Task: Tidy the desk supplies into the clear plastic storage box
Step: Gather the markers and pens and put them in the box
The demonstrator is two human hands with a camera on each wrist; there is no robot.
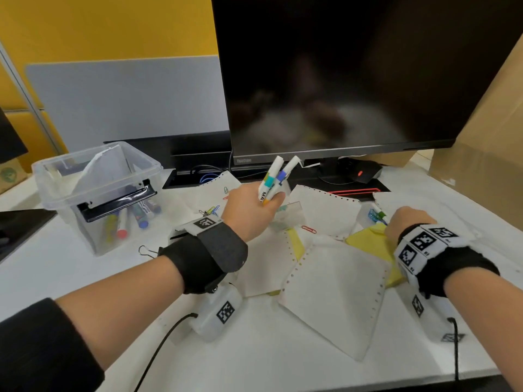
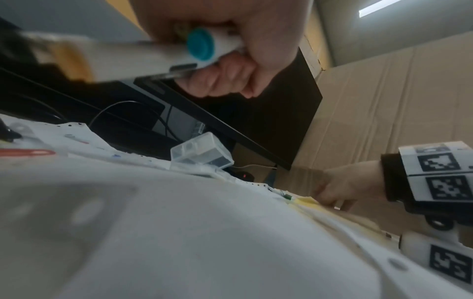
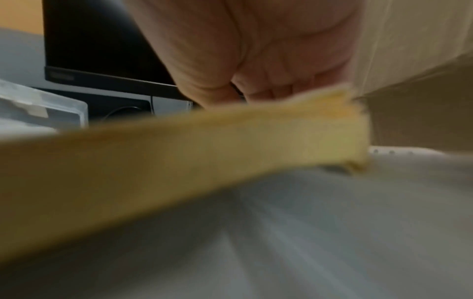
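Note:
My left hand (image 1: 266,200) is raised over the papers and grips two white markers (image 1: 273,179), their ends pointing up toward the monitor. The left wrist view shows the fingers (image 2: 225,81) curled round a marker with a teal end (image 2: 200,46). Further right, my right hand (image 1: 407,222) is down on a yellow note pad (image 1: 368,241). Its fingers (image 3: 268,89) curl over the pad's (image 3: 204,145) far edge. The clear storage box (image 1: 56,176) stands at the left and holds several markers (image 1: 135,216) and a folded sheet.
Perforated white sheets (image 1: 334,284) cover the desk's middle. Paper clips (image 1: 309,229), a binder clip (image 1: 147,251) and a small clear clip case (image 1: 368,215) lie among them. A monitor (image 1: 353,80) stands behind, with a mouse (image 1: 360,173) under it and a cardboard box (image 1: 486,154) at right.

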